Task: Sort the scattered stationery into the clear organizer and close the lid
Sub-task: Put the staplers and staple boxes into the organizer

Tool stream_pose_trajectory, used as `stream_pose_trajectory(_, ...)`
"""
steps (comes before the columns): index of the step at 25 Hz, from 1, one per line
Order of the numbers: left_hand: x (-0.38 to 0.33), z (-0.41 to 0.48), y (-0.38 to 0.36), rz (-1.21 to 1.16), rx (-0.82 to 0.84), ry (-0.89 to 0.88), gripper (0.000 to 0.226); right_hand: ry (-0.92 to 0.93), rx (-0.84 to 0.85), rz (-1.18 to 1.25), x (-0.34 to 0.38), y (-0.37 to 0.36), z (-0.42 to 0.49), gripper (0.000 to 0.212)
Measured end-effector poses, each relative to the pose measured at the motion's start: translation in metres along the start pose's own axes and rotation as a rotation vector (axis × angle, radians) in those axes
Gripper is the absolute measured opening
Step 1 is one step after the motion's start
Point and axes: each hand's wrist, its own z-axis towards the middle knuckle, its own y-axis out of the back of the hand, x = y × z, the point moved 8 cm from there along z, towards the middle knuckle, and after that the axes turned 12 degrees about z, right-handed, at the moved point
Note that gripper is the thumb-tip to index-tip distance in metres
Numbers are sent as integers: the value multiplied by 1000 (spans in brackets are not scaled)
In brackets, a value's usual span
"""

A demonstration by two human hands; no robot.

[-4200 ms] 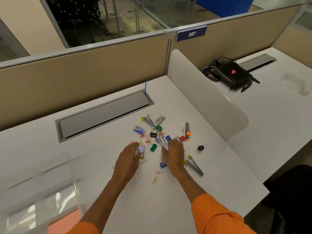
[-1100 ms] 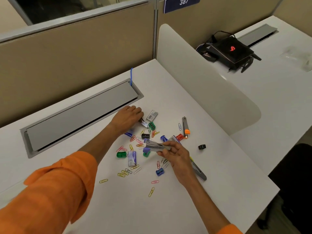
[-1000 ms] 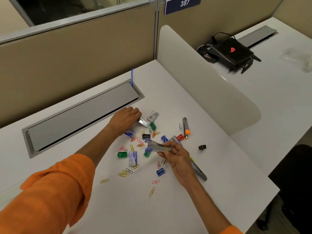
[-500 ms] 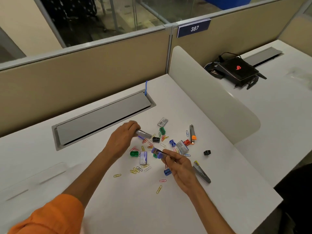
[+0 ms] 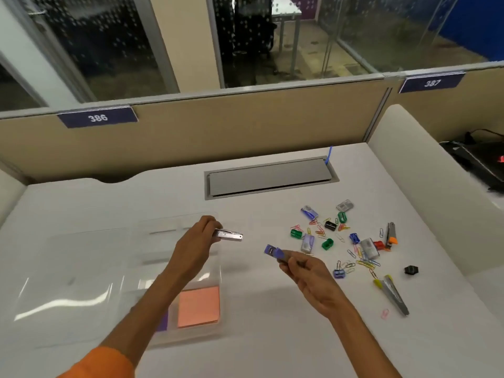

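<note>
clear organizer (image 5: 152,246) blurred, perhaps a purple pad (image 5: 163,321) behind forearm (image 5: 152,301), black device (image 5: 482,165) cropped

bare desk (image 5: 272,331) lane between clear organizer (image 5: 152,236) and stationery scatter (image 5: 341,241) open, front centre also bare, organizer top uncovered, lid (image 5: 68,271) flat on its left, white divider (image 5: 425,203) walls right side, partition (image 5: 218,132) blocks back

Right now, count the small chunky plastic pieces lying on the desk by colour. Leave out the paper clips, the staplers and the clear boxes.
Green pieces: 3
Blue pieces: 2
Black pieces: 2
Red piece: 1
Total: 8
</note>
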Motion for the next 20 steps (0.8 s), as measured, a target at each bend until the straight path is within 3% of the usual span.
stream_pose_trajectory(6,95,-71,16,115,-2,198,16,15,155,-522,-45,-80,8,19)
stream_pose_trajectory(10,145,-105,7,192,34,280,26,52,196,-675,-75,-127,19,22)
stream_pose_trajectory(20,165,-111,-38,252,101,198,49,165,68,-966,-127,-154,39,21)
